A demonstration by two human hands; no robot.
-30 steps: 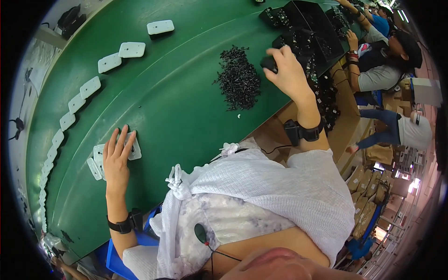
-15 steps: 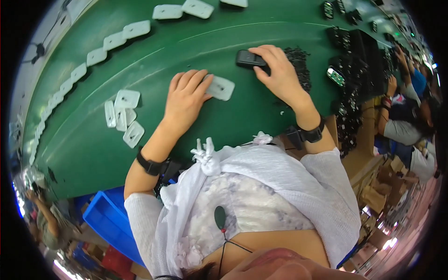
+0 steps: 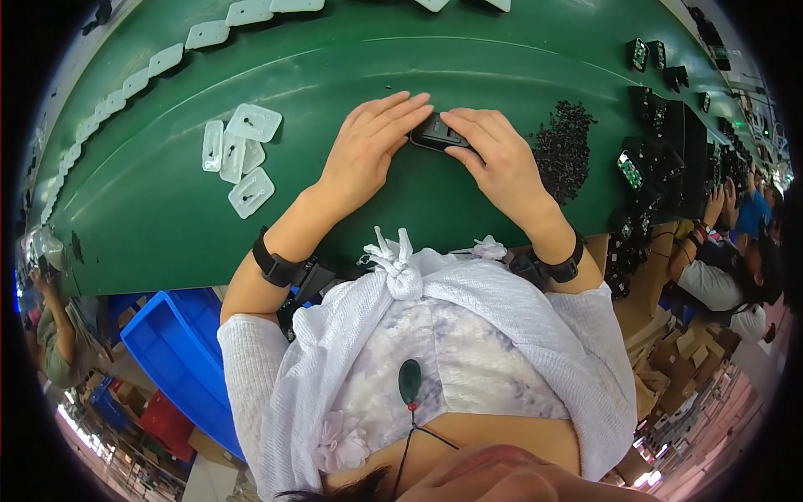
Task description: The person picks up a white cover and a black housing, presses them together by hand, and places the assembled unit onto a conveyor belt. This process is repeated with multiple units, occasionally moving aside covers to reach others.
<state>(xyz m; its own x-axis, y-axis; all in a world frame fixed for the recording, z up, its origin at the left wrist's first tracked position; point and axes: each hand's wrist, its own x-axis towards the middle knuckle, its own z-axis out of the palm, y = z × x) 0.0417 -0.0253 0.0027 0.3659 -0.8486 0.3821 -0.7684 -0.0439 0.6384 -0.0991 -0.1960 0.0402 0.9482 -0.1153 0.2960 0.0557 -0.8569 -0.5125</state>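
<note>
A small black rectangular plastic case (image 3: 435, 131) with rounded corners is between my hands on the green table. My right hand (image 3: 495, 157) grips its right end, with the fingers over the far side and the thumb at the near edge. My left hand (image 3: 365, 151) closes on its left end, with long fingers reaching over the corner and the thumb side at the near corner. To the left lies a loose group of translucent white plastic trays (image 3: 255, 123). Right of my right hand spreads a pile of small black parts (image 3: 565, 149).
A curved row of white trays (image 3: 166, 59) runs along the table's far left. Black housings with green circuit boards (image 3: 630, 170) crowd the right side. A blue bin (image 3: 180, 356) stands below the table edge at left. Other people (image 3: 711, 259) work at the right and far left.
My left hand has gone from the translucent tray to the black case, joining my right hand there. That tray no longer shows. The whole view has shifted somewhat.
</note>
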